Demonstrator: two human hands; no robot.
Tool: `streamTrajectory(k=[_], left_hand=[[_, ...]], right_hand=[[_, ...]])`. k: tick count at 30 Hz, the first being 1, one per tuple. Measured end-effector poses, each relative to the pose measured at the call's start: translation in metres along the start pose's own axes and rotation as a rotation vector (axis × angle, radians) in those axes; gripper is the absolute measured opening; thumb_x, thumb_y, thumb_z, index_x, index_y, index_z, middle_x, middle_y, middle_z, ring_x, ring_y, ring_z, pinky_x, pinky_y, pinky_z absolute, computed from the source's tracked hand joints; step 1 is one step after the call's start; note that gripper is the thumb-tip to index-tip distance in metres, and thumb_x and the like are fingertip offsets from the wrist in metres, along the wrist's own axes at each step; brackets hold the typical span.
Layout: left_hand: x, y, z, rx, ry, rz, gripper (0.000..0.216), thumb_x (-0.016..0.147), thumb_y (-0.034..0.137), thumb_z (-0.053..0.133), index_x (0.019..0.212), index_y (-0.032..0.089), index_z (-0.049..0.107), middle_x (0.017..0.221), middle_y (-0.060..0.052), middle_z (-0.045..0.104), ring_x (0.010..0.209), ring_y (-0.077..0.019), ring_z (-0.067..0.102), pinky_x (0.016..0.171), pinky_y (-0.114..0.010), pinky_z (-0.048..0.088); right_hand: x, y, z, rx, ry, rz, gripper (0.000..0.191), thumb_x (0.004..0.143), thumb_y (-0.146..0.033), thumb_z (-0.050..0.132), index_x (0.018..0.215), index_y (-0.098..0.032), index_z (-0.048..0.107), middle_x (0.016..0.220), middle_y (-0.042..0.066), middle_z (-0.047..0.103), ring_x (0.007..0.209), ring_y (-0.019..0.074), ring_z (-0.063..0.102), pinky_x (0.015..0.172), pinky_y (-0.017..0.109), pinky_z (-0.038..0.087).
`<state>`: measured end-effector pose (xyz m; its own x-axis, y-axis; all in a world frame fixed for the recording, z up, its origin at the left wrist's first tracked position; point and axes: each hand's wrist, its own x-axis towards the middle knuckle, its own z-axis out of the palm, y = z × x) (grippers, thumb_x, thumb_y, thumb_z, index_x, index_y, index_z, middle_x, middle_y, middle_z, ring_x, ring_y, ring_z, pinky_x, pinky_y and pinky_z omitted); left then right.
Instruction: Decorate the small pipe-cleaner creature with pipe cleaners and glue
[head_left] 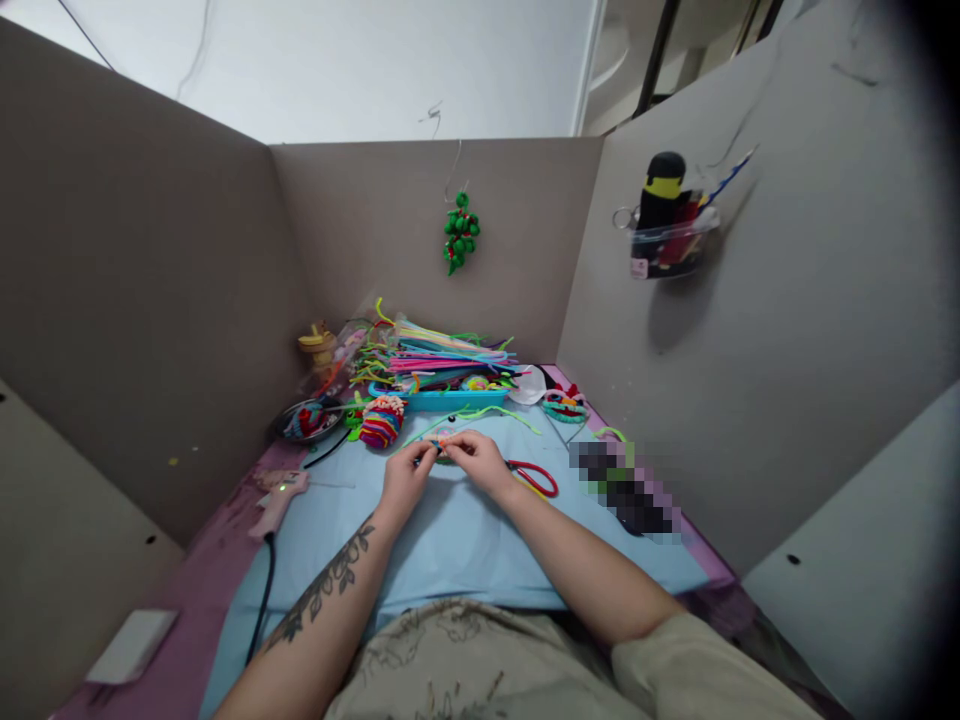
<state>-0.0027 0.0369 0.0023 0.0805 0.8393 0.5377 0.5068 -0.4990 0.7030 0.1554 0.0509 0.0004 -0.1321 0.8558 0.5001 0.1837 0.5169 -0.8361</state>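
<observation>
Close together over the blue-covered table, both of my hands are pinched around one tiny blue and orange piece [438,447], seemingly of pipe cleaner; the fingers cover most of it. My left hand [407,478] is closed on its left side. Thumb and fingertips of my right hand [478,463] grip it from the right. Red-handled scissors [541,478] lie just right of my right hand, their blades hidden. Behind my fingers runs a loose light green pipe cleaner [491,410]. A striped multicoloured bundle [382,424] stands beyond my left hand.
A pile of pipe cleaners [450,350] lies over a blue tray [450,401] at the back. On the left are a pink glue gun [279,502] with a black cord and a dark bowl [279,425]. Grey partitions [375,230] enclose the table; a clear tub [675,252] hangs right.
</observation>
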Motion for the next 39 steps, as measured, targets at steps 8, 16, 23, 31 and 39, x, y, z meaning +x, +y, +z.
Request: streamTrajectory(k=[8, 16, 23, 31, 39], left_hand=[[-0.003, -0.004, 0.001, 0.146, -0.112, 0.127, 0.022, 0.084, 0.029, 0.047, 0.087, 0.018, 0.066, 0.083, -0.005, 0.068, 0.073, -0.0155, 0.059, 0.066, -0.024, 0.043], [-0.003, -0.010, 0.003, 0.179, -0.124, 0.207, 0.019, 0.082, 0.026, 0.051, 0.091, 0.020, 0.066, 0.087, -0.006, 0.069, 0.080, -0.0172, 0.061, 0.073, -0.028, 0.046], [-0.001, 0.000, -0.001, 0.031, -0.076, 0.166, 0.022, 0.083, 0.027, 0.050, 0.099, 0.019, 0.063, 0.094, -0.007, 0.067, 0.080, -0.0164, 0.061, 0.070, -0.026, 0.047], [0.001, 0.004, -0.003, 0.035, 0.008, 0.130, 0.017, 0.080, 0.027, 0.052, 0.076, 0.017, 0.065, 0.075, -0.005, 0.062, 0.071, -0.0152, 0.056, 0.068, -0.026, 0.044], [0.001, 0.007, 0.003, -0.231, 0.062, -0.166, 0.024, 0.074, 0.036, 0.056, 0.071, 0.013, 0.062, 0.060, 0.000, 0.057, 0.056, -0.0108, 0.049, 0.052, -0.021, 0.039]], right_hand=[[0.001, -0.007, -0.008, -0.112, -0.106, -0.108, 0.016, 0.076, -0.026, 0.061, 0.089, -0.021, 0.068, 0.085, 0.004, 0.064, 0.076, 0.0150, 0.056, 0.067, 0.026, 0.044], [0.003, -0.005, -0.010, -0.185, -0.164, -0.164, 0.006, 0.075, -0.019, 0.061, 0.073, -0.020, 0.066, 0.078, 0.003, 0.061, 0.079, 0.0158, 0.055, 0.074, 0.029, 0.042], [0.004, -0.008, -0.012, -0.163, -0.144, -0.141, 0.012, 0.078, -0.017, 0.053, 0.069, -0.018, 0.062, 0.074, 0.001, 0.057, 0.074, 0.0138, 0.052, 0.069, 0.025, 0.039], [0.005, -0.003, -0.006, 0.011, -0.075, 0.024, 0.013, 0.076, -0.025, 0.055, 0.069, -0.016, 0.060, 0.073, 0.001, 0.058, 0.070, 0.0133, 0.052, 0.066, 0.024, 0.041], [0.003, 0.000, 0.002, 0.150, -0.109, 0.060, 0.016, 0.076, -0.030, 0.056, 0.069, -0.016, 0.058, 0.070, -0.001, 0.055, 0.069, 0.0129, 0.051, 0.066, 0.024, 0.041]])
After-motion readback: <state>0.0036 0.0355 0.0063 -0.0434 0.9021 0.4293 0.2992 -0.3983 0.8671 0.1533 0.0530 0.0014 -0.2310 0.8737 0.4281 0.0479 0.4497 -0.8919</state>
